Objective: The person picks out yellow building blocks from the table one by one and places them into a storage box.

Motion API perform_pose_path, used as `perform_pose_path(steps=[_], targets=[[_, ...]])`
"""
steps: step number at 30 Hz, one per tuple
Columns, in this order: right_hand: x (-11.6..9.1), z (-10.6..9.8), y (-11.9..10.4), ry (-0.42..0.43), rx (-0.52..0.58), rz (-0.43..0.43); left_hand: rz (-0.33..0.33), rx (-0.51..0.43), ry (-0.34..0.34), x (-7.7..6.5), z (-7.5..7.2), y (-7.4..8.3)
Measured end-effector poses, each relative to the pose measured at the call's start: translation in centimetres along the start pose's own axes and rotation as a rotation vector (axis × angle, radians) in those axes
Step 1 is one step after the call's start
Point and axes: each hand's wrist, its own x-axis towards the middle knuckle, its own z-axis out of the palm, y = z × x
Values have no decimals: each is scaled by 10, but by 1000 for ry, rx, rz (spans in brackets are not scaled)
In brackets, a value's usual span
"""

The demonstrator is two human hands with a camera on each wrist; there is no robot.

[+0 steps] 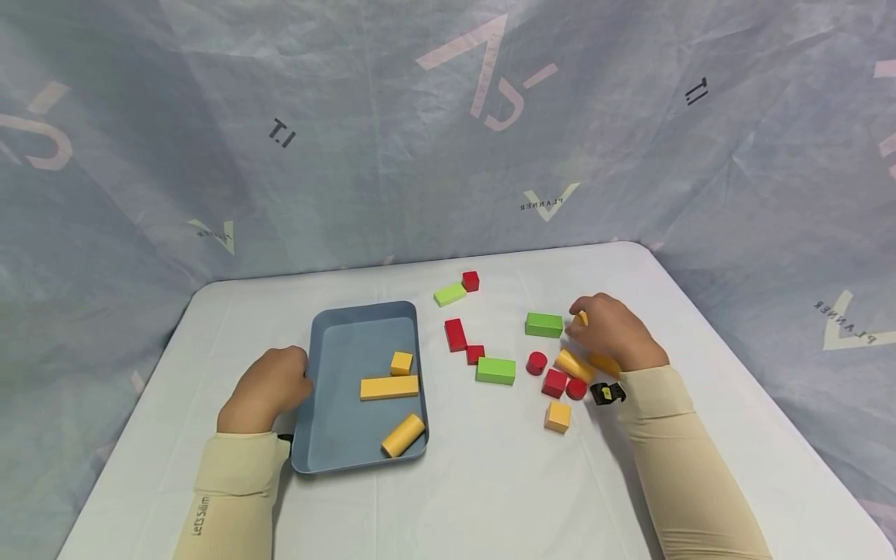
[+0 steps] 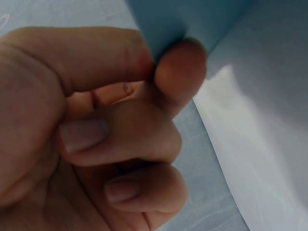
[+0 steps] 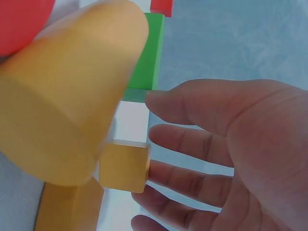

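Lying just beside the fingers of the person's right hand [image 1: 614,333], the small yellow cube with smooth flat faces [image 3: 124,166] rested on the white table [image 1: 462,482]. The fingers and thumb were apart and quite straight, not curled round the cube; whether one fingertip already touched it, I could not tell. I judged the cube to be light and stiff, perhaps of painted wood, and hardly fragile. Its faces could be a little slippery, so a pinch on two opposite sides, with thumb and forefinger, seemed the best hold.

The left hand [image 1: 264,389] had its thumb and forefinger clamped on the side wall of the blue-grey shallow tray, probably plastic [image 1: 339,342]. That thin wall looked stiff enough to be held there. In the tray lay a yellow cube [image 1: 401,363], a long yellow bar [image 1: 389,387] and a yellow cylinder [image 1: 403,435].

Around the right hand the place was rather crowded. A rectangular green block [image 1: 544,325] lay near the thumb, and could be knocked in closing. A loose yellow cylinder [image 1: 575,365] lay nearer to the wrist and might roll if brushed. Beside it were a red cube [image 1: 554,383] and a short red cylinder [image 1: 577,389]. Between tray and hand, another green block [image 1: 495,371] lay apart.
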Motion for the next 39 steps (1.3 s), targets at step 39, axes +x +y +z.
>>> perform_pose_path(steps=[39], targets=[[6, 14, 9, -52, 2, 0, -6, 6, -3, -2, -3, 4]])
